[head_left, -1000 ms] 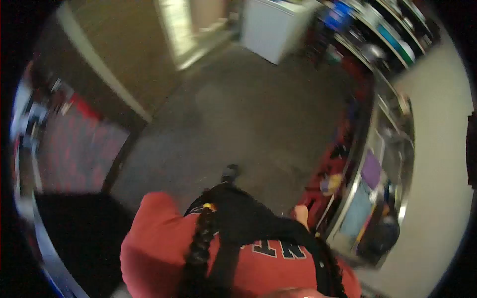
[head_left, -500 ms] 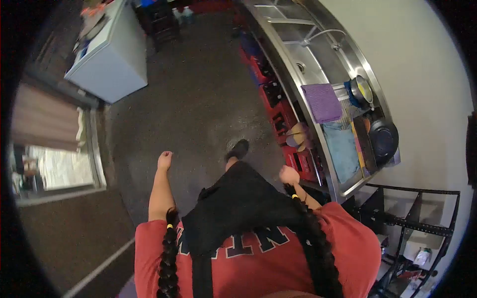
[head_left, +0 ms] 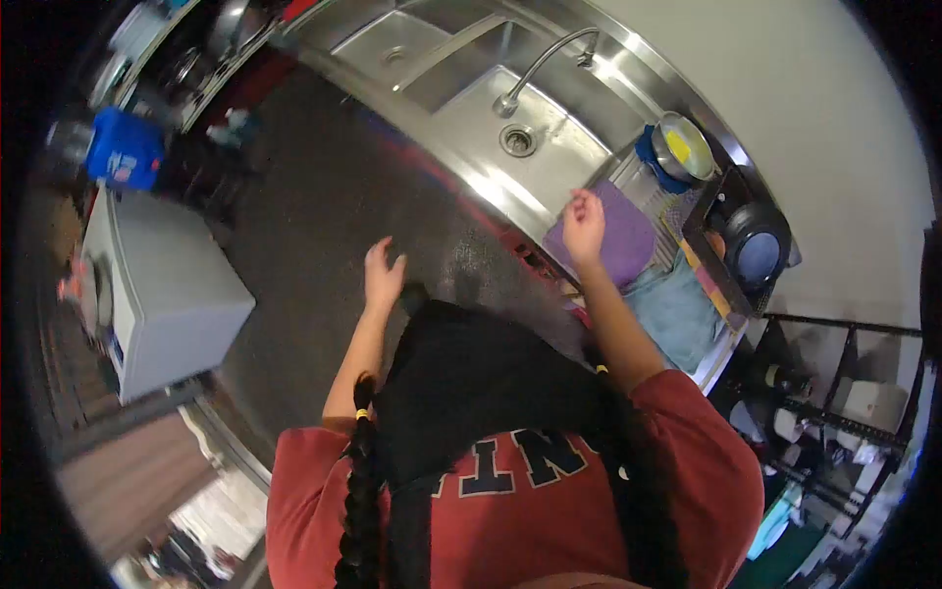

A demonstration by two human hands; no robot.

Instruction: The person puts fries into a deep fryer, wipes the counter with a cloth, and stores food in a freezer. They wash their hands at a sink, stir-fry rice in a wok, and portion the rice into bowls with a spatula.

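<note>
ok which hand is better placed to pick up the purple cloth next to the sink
Likely the right hand: it overlaps the purple cloth in this view, though I can't tell whether they touch. The left hand shows against the floor, farther from the cloth.

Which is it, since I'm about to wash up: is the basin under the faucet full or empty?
Empty: the basin shows bare steel around its drain, with no dishes inside.

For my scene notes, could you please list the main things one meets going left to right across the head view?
White appliance, left hand, sink drain, right hand, metal pan, black pan.
</note>
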